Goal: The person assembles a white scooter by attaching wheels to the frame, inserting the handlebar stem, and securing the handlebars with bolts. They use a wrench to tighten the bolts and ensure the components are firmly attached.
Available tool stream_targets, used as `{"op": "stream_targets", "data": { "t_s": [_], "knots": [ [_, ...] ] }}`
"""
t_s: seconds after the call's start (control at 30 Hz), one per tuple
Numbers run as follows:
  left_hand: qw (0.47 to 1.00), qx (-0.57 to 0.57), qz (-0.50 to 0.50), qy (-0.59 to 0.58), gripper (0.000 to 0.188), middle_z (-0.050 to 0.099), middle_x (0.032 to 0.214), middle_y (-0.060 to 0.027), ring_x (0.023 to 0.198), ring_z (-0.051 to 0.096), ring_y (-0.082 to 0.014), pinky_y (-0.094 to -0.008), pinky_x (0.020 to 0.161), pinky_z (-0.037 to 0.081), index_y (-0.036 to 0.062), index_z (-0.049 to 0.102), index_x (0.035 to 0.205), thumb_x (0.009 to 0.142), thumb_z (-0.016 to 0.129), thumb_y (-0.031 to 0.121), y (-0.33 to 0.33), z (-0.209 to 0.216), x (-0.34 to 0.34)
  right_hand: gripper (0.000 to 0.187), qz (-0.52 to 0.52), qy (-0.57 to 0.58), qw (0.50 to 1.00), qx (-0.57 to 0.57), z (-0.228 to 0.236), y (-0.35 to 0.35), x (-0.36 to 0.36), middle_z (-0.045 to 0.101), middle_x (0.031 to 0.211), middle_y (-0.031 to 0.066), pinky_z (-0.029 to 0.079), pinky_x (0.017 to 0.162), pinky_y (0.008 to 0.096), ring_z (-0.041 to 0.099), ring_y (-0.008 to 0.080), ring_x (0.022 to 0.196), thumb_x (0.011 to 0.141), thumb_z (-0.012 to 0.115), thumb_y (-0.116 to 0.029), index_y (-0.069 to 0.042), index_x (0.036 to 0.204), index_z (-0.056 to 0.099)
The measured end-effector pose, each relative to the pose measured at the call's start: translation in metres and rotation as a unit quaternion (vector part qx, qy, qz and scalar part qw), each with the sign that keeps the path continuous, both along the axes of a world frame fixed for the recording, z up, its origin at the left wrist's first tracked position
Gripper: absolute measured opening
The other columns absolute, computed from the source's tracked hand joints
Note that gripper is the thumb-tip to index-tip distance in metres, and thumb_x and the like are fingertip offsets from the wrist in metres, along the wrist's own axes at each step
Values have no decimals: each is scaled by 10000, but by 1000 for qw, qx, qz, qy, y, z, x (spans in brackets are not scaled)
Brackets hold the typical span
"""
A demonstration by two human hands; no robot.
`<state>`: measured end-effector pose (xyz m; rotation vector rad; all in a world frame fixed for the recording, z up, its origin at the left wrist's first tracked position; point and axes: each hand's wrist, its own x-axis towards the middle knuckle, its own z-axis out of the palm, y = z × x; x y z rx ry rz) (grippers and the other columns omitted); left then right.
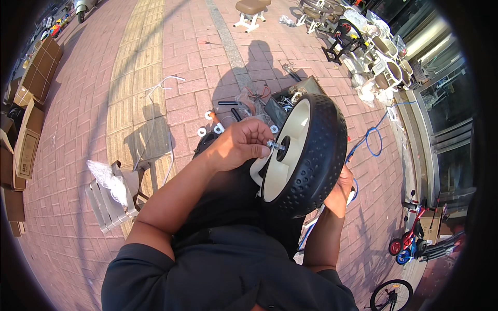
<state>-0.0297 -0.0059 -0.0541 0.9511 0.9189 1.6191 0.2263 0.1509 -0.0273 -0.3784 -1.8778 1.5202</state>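
A black knobbed wheel [322, 155] with a cream inner rim is tilted in front of me, over my lap. My left hand [241, 145] pinches a metal bolt [275, 146] between thumb and fingers. The bolt's far end meets the dark hub at the wheel's centre; how deep it sits I cannot make out. Behind the tyre, my right hand [340, 191] grips the wheel's far side, its fingers mostly hidden. A curved cream part [256, 172] shows beside the rim, below my left hand.
An open toolbox [277, 109] of metal hardware lies past the wheel, with pliers [258, 93] and white rings [202, 132] nearby. A grey slatted piece [106, 205] stands left. Blue hose [373, 140] and a pile of cream parts [386, 72] are right. Cardboard boxes [28, 140] line the left.
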Motion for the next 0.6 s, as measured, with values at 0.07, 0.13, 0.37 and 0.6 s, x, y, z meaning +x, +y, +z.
{"op": "stream_targets", "data": {
  "t_s": [0.07, 0.13, 0.37, 0.6],
  "knots": [
    [1000, 15, 6, 10, 261, 670, 1070, -33, 989, 636, -108, -274, 893, 507, 18, 609, 1162, 924, 673, -66, -1, -1, 1, 293, -11, -7, 1000, 11, 0, 0, 0, 689, 1068, 35, 482, 825, 232, 605, 83, 929, 1002, 690, -189, 41, 1181, 671],
    [999, 31, 29, 3, 232, 662, 1082, -39, 1017, 621, -116, -283, 918, 492, 19, 629, 1149, 932, 669, -51, -4, -1, 4, 283, -11, -10, 1000, 5, -1, 0, -1, 687, 1065, 41, 483, 824, 235, 606, 86, 928, 1003, 687, -179, 45, 1175, 674],
    [982, 96, 161, 34, 75, 635, 1099, -63, 1074, 588, -159, -307, 981, 453, 3, 678, 1042, 974, 659, 28, 4, -9, 21, 232, -23, -10, 1000, 15, 1, -4, -6, 676, 1040, 73, 499, 810, 246, 622, 111, 878, 995, 680, -103, 57, 1162, 675],
    [978, 32, 171, -113, 180, 623, 1176, -55, 1073, 576, -103, -261, 982, 446, 21, 540, 1207, 1071, 513, 136, 7, -32, 46, 213, -45, -6, 998, 42, 2, -12, -10, 672, 1026, 104, 554, 743, 254, 652, 131, 818, 966, 627, 70, 38, 1163, 700]
  ]
}}
